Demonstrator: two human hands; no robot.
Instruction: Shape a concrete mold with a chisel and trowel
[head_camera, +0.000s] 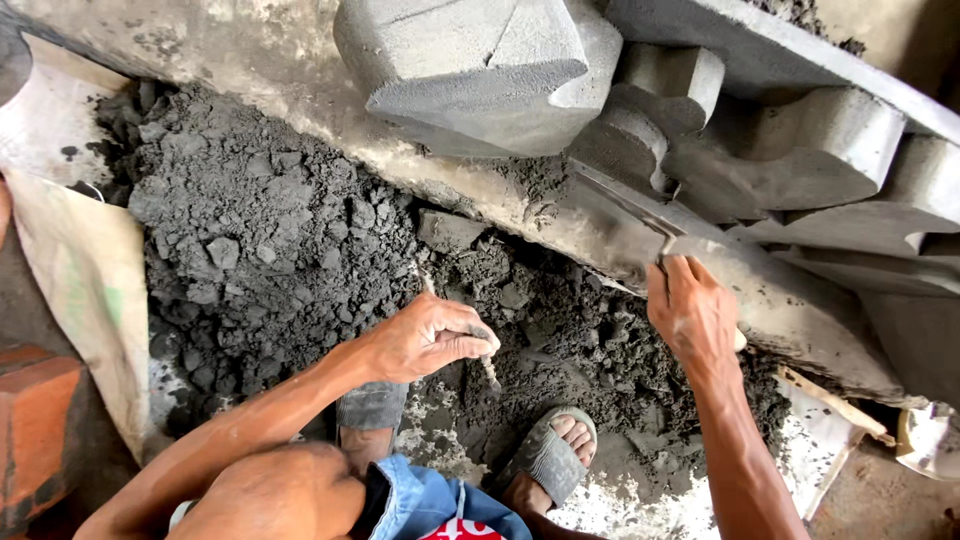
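My left hand (430, 338) is closed around a thin, mortar-caked stick (487, 366) and hovers over a heap of dark grey mortar (270, 240). My right hand (692, 312) grips the handle of a flat trowel (625, 212), whose blade lies along the sloping grey concrete ledge (330, 110). Above the ledge sit moulded cement ornaments (480, 70), among them a faceted block and curved scroll shapes (800, 150). My feet in grey sandals (545, 455) stand at the near edge of the mortar.
Pale sacking (80, 270) lies under the mortar at the left. A red brick (35, 420) stands at the lower left. A wooden strip (830, 400) and a pale vessel (930, 440) lie at the right, below the ledge.
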